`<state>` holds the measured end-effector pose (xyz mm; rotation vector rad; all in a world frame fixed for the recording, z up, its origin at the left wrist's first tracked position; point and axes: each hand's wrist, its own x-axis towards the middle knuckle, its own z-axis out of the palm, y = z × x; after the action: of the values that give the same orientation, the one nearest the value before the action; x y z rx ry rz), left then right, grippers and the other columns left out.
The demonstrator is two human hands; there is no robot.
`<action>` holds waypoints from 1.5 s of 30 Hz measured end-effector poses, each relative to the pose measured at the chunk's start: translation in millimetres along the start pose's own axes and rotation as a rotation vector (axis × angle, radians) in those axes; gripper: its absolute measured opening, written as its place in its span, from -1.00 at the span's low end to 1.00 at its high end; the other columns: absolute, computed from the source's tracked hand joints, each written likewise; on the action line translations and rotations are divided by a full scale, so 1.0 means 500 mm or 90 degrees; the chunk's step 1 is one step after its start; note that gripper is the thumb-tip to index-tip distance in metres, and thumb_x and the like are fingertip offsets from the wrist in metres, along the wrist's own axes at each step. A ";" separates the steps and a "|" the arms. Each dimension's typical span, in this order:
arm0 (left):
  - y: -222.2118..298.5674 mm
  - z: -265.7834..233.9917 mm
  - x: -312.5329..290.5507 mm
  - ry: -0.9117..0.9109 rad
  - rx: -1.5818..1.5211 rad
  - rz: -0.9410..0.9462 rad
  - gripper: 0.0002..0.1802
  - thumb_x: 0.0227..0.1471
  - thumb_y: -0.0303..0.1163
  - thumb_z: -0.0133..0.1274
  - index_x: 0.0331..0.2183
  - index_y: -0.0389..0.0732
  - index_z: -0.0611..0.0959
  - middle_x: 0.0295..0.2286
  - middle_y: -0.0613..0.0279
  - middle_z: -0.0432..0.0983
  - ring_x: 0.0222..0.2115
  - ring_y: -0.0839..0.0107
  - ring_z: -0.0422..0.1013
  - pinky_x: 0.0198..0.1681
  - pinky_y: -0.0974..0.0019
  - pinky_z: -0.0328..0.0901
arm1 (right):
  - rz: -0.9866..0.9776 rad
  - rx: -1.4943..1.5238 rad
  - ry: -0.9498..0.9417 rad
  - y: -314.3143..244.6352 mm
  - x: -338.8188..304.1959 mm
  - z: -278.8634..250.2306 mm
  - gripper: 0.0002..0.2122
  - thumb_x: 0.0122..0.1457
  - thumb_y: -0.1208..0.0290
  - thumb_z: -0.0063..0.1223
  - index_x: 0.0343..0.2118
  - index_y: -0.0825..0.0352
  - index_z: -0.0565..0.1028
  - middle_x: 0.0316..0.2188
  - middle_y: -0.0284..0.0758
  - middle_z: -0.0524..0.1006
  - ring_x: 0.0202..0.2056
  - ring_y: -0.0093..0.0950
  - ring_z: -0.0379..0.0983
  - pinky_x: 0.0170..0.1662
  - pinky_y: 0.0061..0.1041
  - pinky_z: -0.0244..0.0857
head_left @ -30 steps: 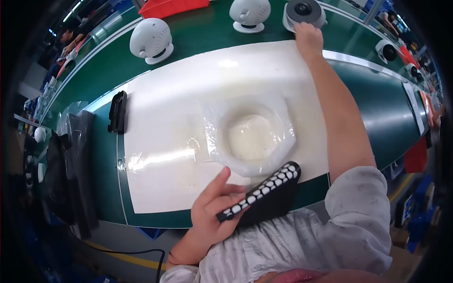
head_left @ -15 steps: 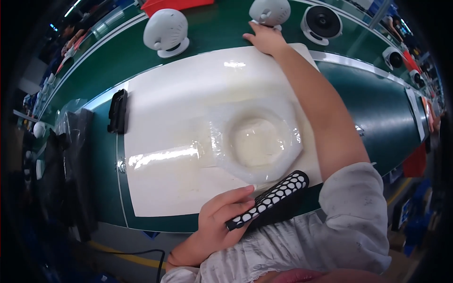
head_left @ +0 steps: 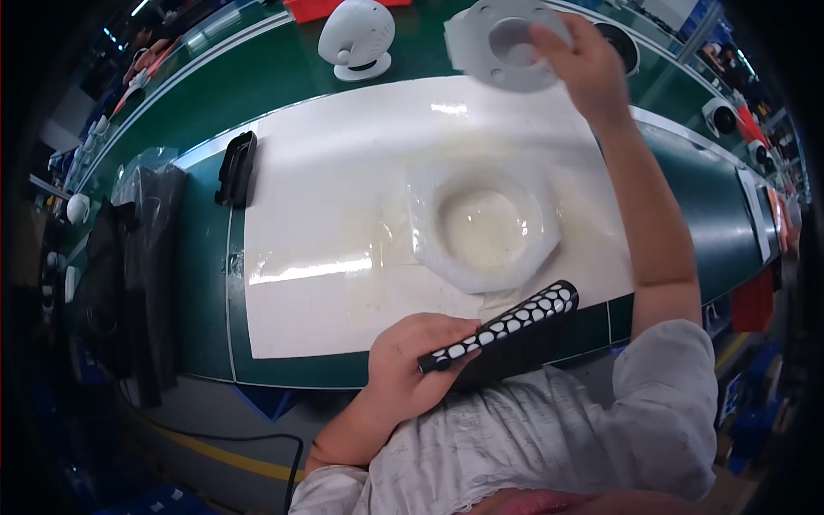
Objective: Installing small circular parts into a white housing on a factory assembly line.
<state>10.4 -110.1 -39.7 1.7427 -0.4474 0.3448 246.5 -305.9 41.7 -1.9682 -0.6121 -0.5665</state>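
Note:
My left hand [head_left: 410, 359] is closed round one end of a black strip-like piece patterned with white ovals [head_left: 518, 324], held slantwise over the near table edge. At the far side, my right hand [head_left: 594, 73] grips a white fan-like unit [head_left: 472, 43], thumb near its round hollow; it is tilted, with its flat underside facing me, and a little blurred. Between the hands, a white padded ring [head_left: 427, 255] under clear film sits on a white board [head_left: 318, 223]. Another white fan-like unit [head_left: 359, 36] stands beyond the board's far edge.
A black plastic holder [head_left: 237, 170] lies at the board's left edge. Dark sheets in clear plastic [head_left: 153, 266] hang or stand at the left. Behind my right hand shows a black-faced round unit [head_left: 625, 50]. A red tray [head_left: 326, 9] is at the back.
My right hand has lifted the white fan-like unit off the far bench and turned its underside toward me. The view has shifted slightly; my left hand keeps the patterned black piece.

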 end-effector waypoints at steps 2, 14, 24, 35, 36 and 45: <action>-0.002 0.002 -0.004 0.023 -0.016 0.014 -0.73 -0.37 -0.63 0.15 -0.44 -0.29 0.56 -0.52 0.12 0.48 -0.49 0.29 0.42 -0.42 0.41 0.29 | 0.031 0.238 -0.048 -0.056 -0.064 -0.025 -0.75 0.10 0.31 -0.12 -0.24 0.39 0.33 -0.61 -0.44 0.41 -0.53 -0.74 0.31 -0.44 -0.81 0.17; 0.016 0.007 -0.014 0.139 -0.198 -0.130 -0.83 -0.22 -0.51 0.14 -0.51 -0.34 0.47 -0.65 0.34 0.36 -0.62 0.65 0.22 -0.56 0.58 0.12 | 0.277 0.495 -0.227 -0.120 -0.321 -0.078 -0.45 -0.05 0.18 0.06 -0.08 0.42 0.18 -0.30 -0.26 0.41 -0.24 -0.49 0.37 -0.19 -0.54 0.23; 0.020 0.010 -0.012 0.092 -0.256 -0.235 -0.79 -0.28 -0.58 0.17 -0.47 -0.32 0.50 -0.64 0.38 0.39 -0.62 0.68 0.25 -0.57 0.61 0.13 | 0.230 0.375 -0.150 -0.163 -0.419 -0.037 -0.77 -0.12 0.64 0.10 -0.35 0.38 0.36 -0.39 -0.39 0.39 -0.35 -0.64 0.33 -0.27 -0.69 0.21; 0.005 0.008 -0.017 0.101 -0.163 -0.139 -0.87 -0.28 -0.58 0.18 -0.61 -0.33 0.51 -0.72 0.43 0.31 -0.68 0.70 0.18 -0.64 0.60 0.04 | -0.164 -0.112 -0.020 -0.166 -0.399 -0.043 -0.79 -0.27 0.55 0.18 -0.46 0.32 0.49 -0.35 -0.34 0.45 -0.31 -0.39 0.37 -0.27 -0.53 0.26; 0.005 0.009 -0.017 0.101 -0.163 -0.139 -0.87 -0.28 -0.58 0.18 -0.61 -0.33 0.51 -0.72 0.43 0.31 -0.68 0.70 0.18 -0.64 0.60 0.04 | -0.261 -0.192 0.018 -0.164 -0.399 -0.042 -0.79 -0.30 0.56 0.19 -0.49 0.30 0.50 -0.35 -0.35 0.45 -0.29 -0.38 0.36 -0.27 -0.53 0.25; 0.001 0.011 -0.021 0.087 -0.123 -0.138 -0.86 -0.30 -0.57 0.19 -0.63 -0.32 0.51 -0.74 0.39 0.32 -0.70 0.69 0.18 -0.66 0.59 0.05 | -0.276 -0.088 0.019 -0.181 -0.401 -0.009 -0.68 -0.35 0.63 0.18 -0.41 0.25 0.45 -0.44 -0.43 0.45 -0.35 -0.41 0.35 -0.33 -0.51 0.18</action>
<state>1.0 -114.3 -45.4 1.5513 -0.1843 0.2543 35.6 -309.1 -20.2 -1.9568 -1.0143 -0.9217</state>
